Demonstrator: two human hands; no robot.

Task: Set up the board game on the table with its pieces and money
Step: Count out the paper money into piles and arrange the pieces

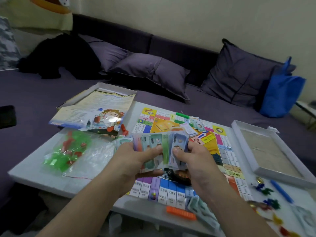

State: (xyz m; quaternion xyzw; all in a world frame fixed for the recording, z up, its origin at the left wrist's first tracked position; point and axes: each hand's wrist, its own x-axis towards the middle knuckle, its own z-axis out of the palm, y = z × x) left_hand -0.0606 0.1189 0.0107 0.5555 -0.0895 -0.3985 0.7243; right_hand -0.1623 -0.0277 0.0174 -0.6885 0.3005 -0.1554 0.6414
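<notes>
Right now both hands are holding a fanned wad of play money (162, 147) above the game board (177, 168), which is lying open on the white desk (42, 161). The left hand (136, 159) is gripping the notes with its thumb pressed across their face and its fingers curled underneath, while the right hand (196, 161) is pinching the other side of the fan between thumb and fingers. The main risk is coming from that loose fan: the notes are thin and slippery, and if either thumb is easing off while sorting, several could be sliding out and scattering over the board, mixing with the small stack of cards (191, 129) lying near the board's far edge. Another pile of notes (200, 207) is sitting at the board's near edge beside an orange stick (181, 214), close to the desk's lip, so a forearm sweeping past could be knocking them to the floor. Right of the board, small coloured tokens (266, 194) and a blue stick (281, 191) are lying loose beside the open box tray (242, 134), and they could be rolling off if jolted. Left of the board, a plastic bag of green and red pieces (65, 154) is resting unopened, judging by its bunched shape, so the houses are probably waiting to be laid out.
</notes>
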